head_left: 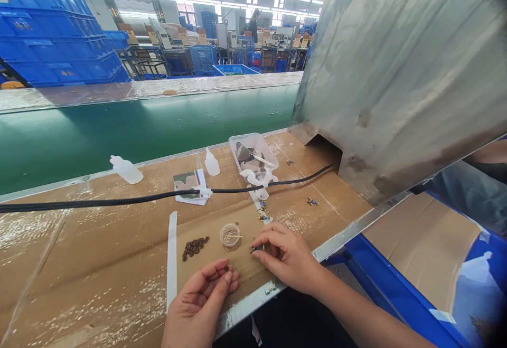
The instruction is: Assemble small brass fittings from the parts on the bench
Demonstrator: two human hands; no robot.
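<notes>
My left hand is closed in a pinch on a small dark brown disc, held just above the brown work sheet. Between the thumb and forefinger of my right hand is a small dark piece with yellow and blue on it, mostly covered by the fingers. A small round clear cup with a thin pale stick across it stands between and beyond my hands. To its left lies a pile of brown discs. Similar small blue-and-gold pieces lie beyond my right hand.
Black cables cross the cardboard-covered bench. Behind them are a clear plastic tub, two white squeeze bottles and a camouflage-patterned packet. A large metal hood rises at right. A green conveyor belt runs behind the bench.
</notes>
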